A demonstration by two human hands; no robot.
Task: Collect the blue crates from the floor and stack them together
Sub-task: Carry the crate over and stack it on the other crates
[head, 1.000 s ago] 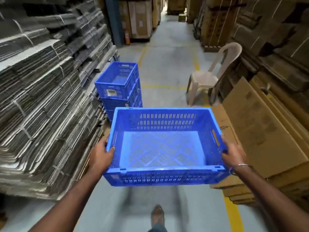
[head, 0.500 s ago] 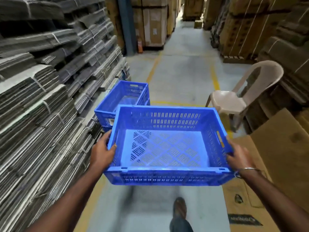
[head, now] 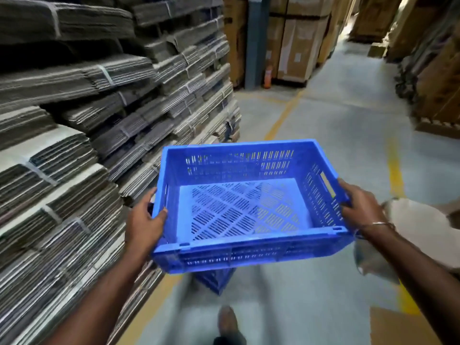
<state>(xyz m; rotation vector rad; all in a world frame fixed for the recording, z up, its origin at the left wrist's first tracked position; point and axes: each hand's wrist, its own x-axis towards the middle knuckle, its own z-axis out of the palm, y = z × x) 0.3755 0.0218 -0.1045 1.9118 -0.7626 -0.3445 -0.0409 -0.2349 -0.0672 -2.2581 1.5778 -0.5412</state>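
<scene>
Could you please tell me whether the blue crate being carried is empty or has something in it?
Empty: the blue crate shows only its bare perforated floor, held by the left hand and right hand.

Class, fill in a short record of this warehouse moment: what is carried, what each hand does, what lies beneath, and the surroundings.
carried: blue crate, empty, level
left hand: grips the crate's left rim
right hand: grips the right rim by the handle slot
beneath: crate stack, only a corner visible
left side: bundled cardboard stacks
floor: yellow line on the floor

No legible text — labels blurred.
</scene>
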